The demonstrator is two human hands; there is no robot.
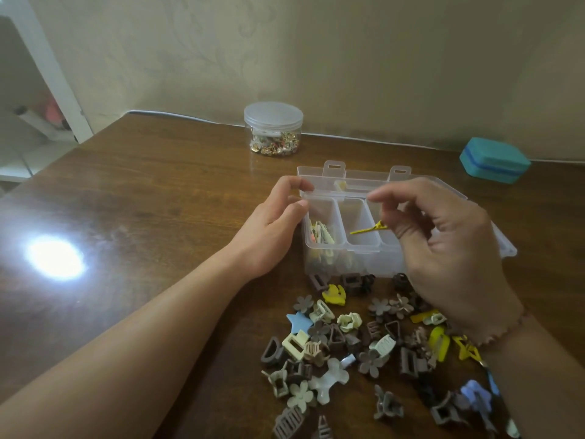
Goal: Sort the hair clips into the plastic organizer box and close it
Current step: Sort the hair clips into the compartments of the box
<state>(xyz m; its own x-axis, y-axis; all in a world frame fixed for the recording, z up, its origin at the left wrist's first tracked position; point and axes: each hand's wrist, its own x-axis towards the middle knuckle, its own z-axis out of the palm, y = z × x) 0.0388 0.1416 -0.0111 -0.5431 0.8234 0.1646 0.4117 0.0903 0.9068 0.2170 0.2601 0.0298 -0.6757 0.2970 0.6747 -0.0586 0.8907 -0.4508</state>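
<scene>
A dark wooden table (142,191) filled the lower frame, a bright glare (55,257) at its left. Behind stood a beige patterned wall (348,58), with white shelving (38,90) at upper left

The left hand (272,223), its forearm running up from the lower left of the frame, curls thumb and fingers just left of centre, while the right hand (449,248), right of centre, hangs palm-down with curled fingertips pinching together, a beaded band at its wrist.
</scene>
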